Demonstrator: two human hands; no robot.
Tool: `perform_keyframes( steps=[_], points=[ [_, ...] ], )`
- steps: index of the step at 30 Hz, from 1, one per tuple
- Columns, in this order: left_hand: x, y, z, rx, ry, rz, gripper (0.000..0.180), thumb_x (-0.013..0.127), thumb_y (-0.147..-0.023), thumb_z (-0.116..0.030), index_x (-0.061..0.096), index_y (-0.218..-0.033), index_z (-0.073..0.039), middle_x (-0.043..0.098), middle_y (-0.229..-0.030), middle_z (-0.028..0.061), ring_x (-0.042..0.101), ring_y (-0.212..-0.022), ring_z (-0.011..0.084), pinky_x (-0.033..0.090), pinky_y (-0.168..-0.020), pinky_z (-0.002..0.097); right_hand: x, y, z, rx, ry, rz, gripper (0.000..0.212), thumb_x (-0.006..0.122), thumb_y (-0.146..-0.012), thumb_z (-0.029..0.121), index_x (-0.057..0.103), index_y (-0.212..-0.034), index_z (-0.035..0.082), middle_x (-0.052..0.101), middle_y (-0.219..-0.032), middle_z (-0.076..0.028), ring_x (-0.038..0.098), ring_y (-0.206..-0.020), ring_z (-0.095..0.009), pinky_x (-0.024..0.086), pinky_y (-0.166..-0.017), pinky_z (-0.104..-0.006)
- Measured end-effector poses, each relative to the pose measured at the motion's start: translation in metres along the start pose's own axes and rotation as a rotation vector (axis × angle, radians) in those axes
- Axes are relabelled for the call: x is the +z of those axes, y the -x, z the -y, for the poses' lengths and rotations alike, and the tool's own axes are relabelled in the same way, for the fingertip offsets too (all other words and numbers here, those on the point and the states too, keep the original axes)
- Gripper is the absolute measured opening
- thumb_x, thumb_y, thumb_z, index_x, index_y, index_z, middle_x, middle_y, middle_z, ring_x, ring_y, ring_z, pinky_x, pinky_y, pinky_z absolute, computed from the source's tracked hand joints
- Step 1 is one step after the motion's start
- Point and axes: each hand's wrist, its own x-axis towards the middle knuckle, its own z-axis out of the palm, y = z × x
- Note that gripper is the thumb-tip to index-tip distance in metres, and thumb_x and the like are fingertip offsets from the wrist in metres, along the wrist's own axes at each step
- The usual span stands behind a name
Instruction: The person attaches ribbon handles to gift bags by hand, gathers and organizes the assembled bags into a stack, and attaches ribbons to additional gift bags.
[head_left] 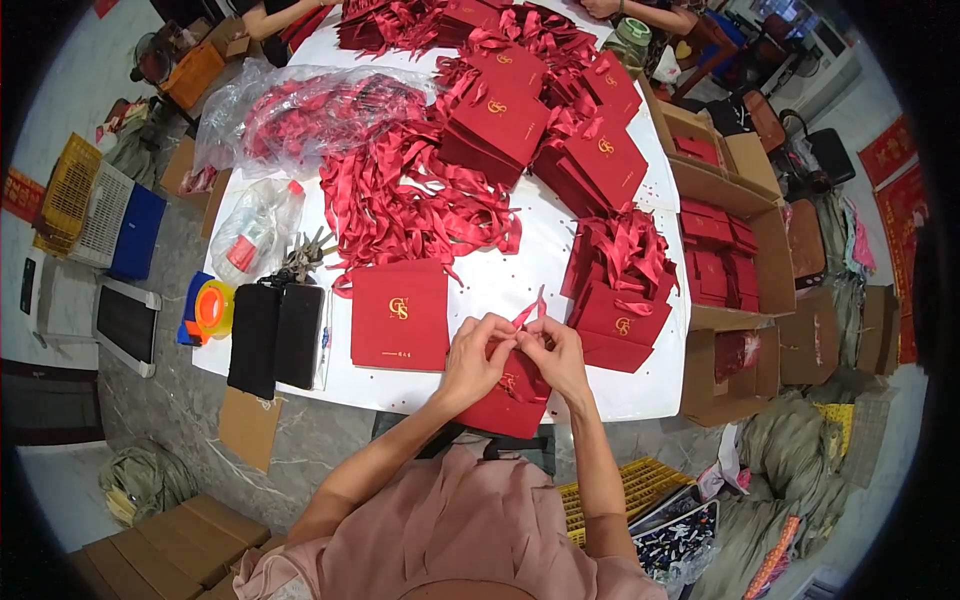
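My left hand [478,358] and my right hand [556,358] meet near the table's front edge, fingertips pinched together. Between them is a glossy red ribbon [530,306], one end standing up above the fingers. Beneath both hands lies a small red paper bag [503,414], its upper part partly covered by the fingers. To the left is a neat stack of flat red bags [400,330] with gold print. Just right of my right hand, more red bags [622,330] lie overlapped, with ribbon loops heaped on them. Loose red ribbons [415,205] spread in a tangled pile beyond.
Further piles of red bags [495,125] cover the far table, beside a clear plastic sack [300,110]. At left are a black phone case [298,335], keys [308,255] and a tape roll [212,308]. Cardboard boxes [770,265] flank the right edge. Other people's arms show at the far side.
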Motion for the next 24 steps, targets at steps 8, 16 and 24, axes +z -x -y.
perform_keyframes(
  steps=[8, 16, 24],
  points=[
    [-0.02, 0.014, -0.015, 0.106, -0.118, 0.046, 0.069, 0.072, -0.089, -0.02, 0.035, -0.145, -0.003, 0.053, -0.13, 0.0279, 0.054, -0.122, 0.0447, 0.046, -0.1, 0.0451, -0.014, 0.003, 0.012, -0.053, -0.337, -0.213, 0.01, 0.07, -0.091, 0.009, 0.065, -0.087, 0.001, 0.055, -0.071, 0.008, 0.045, -0.064, 0.0, 0.035, -0.056, -0.0175],
    [-0.036, 0.029, -0.035, 0.026, -0.043, 0.205, 0.075, 0.072, -0.087, -0.005, 0.03, -0.149, -0.003, 0.059, -0.124, 0.0265, 0.066, -0.107, 0.0361, 0.049, -0.091, 0.0377, -0.014, -0.022, 0.042, -0.151, -0.015, -0.384, 0.013, 0.071, -0.087, 0.01, 0.066, -0.086, -0.002, 0.059, -0.069, 0.003, 0.048, -0.062, -0.003, 0.04, -0.057, -0.0208],
    [-0.044, 0.036, -0.039, 0.104, 0.019, 0.127, 0.072, 0.069, -0.087, -0.004, 0.031, -0.148, -0.008, 0.061, -0.119, 0.0277, 0.063, -0.111, 0.0435, 0.049, -0.093, 0.0447, -0.016, -0.038, 0.049, -0.199, 0.004, -0.423, 0.014, 0.071, -0.089, 0.011, 0.069, -0.09, -0.003, 0.062, -0.069, 0.001, 0.053, -0.062, -0.004, 0.044, -0.058, -0.022]
  ],
)
